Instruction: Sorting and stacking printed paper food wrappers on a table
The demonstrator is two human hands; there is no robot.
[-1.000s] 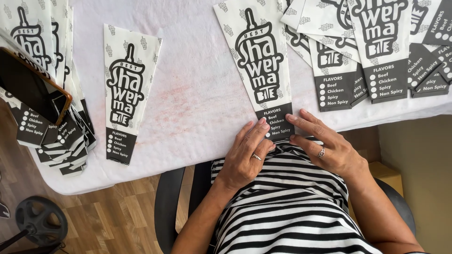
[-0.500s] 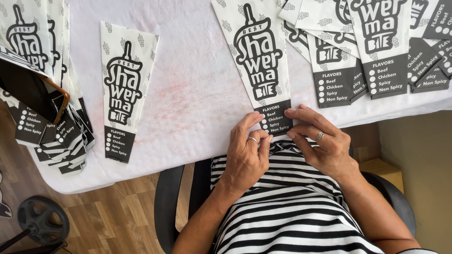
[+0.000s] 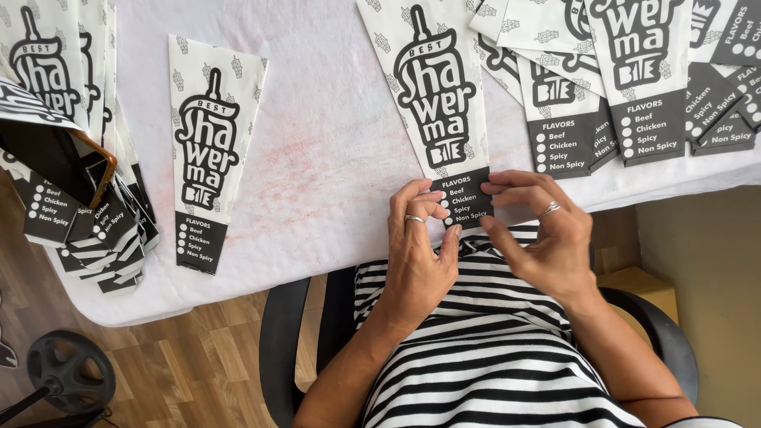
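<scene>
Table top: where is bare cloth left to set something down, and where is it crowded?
Bare white cloth lies between the single paper sleeve and the sleeve whose dark end both hands, left hand and right hand, pinch. Crowded: the fanned stack at left and the overlapping sleeves at top right.

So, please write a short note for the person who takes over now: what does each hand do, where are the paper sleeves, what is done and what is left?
Left hand: fingertips pinch the dark bottom end of the printed paper sleeve at the table edge; it wears a ring.
Right hand: fingers on the same end from the other side, also with a ring.
That sleeve lies flat, narrow end toward the person.
One single sleeve lies flat further left.
A stack of sleeves sits at the left edge, another pile at the upper right.
Done: cannot tell which sleeves are finished.
Left: the held sleeve's bottom end is flat, not visibly folded.
</scene>
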